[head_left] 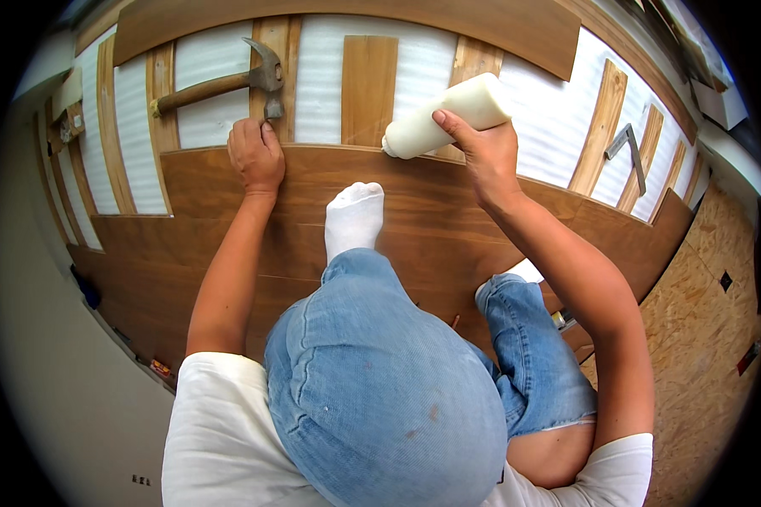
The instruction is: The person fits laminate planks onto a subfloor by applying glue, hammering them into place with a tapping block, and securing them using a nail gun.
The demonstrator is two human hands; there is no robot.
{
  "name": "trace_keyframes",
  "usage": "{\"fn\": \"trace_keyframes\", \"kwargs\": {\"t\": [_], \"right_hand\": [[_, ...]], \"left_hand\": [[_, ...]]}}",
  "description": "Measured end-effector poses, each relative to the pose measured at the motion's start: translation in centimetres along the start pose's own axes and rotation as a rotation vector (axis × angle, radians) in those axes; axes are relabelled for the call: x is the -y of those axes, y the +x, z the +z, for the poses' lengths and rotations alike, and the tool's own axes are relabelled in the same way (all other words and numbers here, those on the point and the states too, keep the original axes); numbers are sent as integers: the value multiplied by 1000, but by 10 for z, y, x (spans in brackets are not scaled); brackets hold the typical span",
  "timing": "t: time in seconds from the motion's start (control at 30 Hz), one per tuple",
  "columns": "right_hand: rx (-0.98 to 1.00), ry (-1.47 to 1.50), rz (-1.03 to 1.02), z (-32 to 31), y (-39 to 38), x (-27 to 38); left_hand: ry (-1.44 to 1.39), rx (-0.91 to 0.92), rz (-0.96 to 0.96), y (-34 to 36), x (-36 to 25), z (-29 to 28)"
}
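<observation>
Denim knee (389, 380), hands (257, 160) well apart, right (488, 156) gripping bottle (448, 114) near exposed plank edge (330, 150)

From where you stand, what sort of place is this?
Probably a room with an unfinished wooden floor: brown floorboards cover part of it, wooden battens show over white foam-like sheeting, and a claw hammer lies across two battens.

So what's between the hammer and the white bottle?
In the head view, a short brown board lies between the hammer and the white bottle, with white sheeting on both sides.
</observation>
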State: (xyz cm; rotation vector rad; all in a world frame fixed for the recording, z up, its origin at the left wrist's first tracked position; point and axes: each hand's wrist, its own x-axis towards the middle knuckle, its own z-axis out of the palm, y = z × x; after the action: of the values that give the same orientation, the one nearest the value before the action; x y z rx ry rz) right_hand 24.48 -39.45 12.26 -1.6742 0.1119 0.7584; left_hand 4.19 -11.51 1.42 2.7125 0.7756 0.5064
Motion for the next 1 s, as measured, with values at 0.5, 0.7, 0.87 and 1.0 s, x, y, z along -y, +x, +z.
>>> {"fn": "trace_keyframes", "kwargs": {"t": [0.5, 0.7, 0.87, 1.0], "right_hand": [[-226, -177, 63, -224, -16, 6], [-386, -202, 141, -385, -26, 2], [-421, -323, 163, -498, -22, 11], [-424, -438, 134, -564, -16, 24]], "left_hand": [[42, 52, 76, -9, 17, 5], [-29, 301, 39, 1, 54, 7], [-151, 411, -60, -14, 43, -37], [-122, 320, -131, -54, 41, -57]]}}
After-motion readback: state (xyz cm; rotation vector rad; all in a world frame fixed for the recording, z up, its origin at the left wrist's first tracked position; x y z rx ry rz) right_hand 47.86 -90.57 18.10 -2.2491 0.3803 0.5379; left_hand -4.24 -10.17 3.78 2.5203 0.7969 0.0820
